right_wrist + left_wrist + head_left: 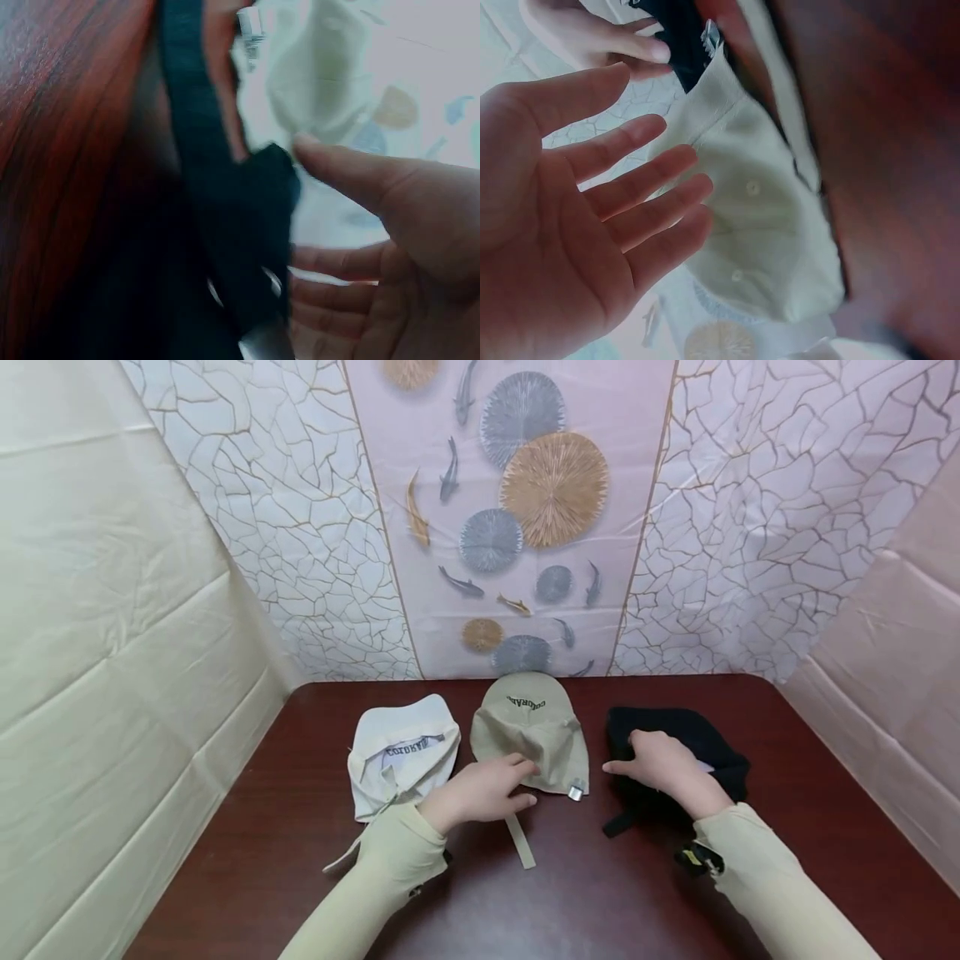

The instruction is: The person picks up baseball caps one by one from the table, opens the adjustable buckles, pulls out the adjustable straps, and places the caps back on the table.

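Note:
Three caps lie in a row on the dark red table. In the middle is a beige cap (536,747) with "COLORADO" lettering, a metal buckle (576,792) and a loose strap. My left hand (486,789) is over its near left part; the left wrist view shows the fingers (649,184) spread and relaxed beside the cap (757,202), with nothing held. At the right lies a black cap (675,724), my right hand (663,764) above it. In the right wrist view, its thumb and fingers (337,262) stand apart beside the black fabric (240,202); contact is unclear.
A white cap (408,727) with lettering inside lies at the left, near my left forearm, its strap trailing toward me. Behind the table (570,877) hangs a patterned cloth (480,602); pale cloth covers both sides.

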The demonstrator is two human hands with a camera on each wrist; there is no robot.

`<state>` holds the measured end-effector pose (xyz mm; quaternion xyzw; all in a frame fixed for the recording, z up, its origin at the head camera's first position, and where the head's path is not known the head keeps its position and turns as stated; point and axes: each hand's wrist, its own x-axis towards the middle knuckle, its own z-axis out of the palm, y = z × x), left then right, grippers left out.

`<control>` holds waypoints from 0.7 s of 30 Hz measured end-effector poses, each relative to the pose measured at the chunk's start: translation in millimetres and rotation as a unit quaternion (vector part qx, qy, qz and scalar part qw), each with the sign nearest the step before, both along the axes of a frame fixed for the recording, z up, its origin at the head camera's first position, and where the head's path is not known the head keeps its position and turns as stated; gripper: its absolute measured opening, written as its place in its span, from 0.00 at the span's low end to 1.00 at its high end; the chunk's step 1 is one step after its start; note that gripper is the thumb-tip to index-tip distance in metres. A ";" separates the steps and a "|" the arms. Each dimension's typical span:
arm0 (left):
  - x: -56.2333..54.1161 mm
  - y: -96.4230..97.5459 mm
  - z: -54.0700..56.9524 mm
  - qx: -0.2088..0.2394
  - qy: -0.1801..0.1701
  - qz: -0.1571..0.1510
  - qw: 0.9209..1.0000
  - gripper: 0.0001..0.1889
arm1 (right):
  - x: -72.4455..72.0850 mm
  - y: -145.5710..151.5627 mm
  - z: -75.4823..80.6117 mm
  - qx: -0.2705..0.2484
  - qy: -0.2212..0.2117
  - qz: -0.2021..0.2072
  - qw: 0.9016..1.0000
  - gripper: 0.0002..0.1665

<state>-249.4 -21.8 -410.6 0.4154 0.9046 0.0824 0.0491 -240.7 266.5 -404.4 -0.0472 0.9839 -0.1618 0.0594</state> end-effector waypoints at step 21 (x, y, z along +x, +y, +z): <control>7.9 -3.9 -6.7 0.058 0.004 0.010 0.998 0.17 | 1.6 -3.0 20.3 -0.138 0.003 -0.015 0.990 0.41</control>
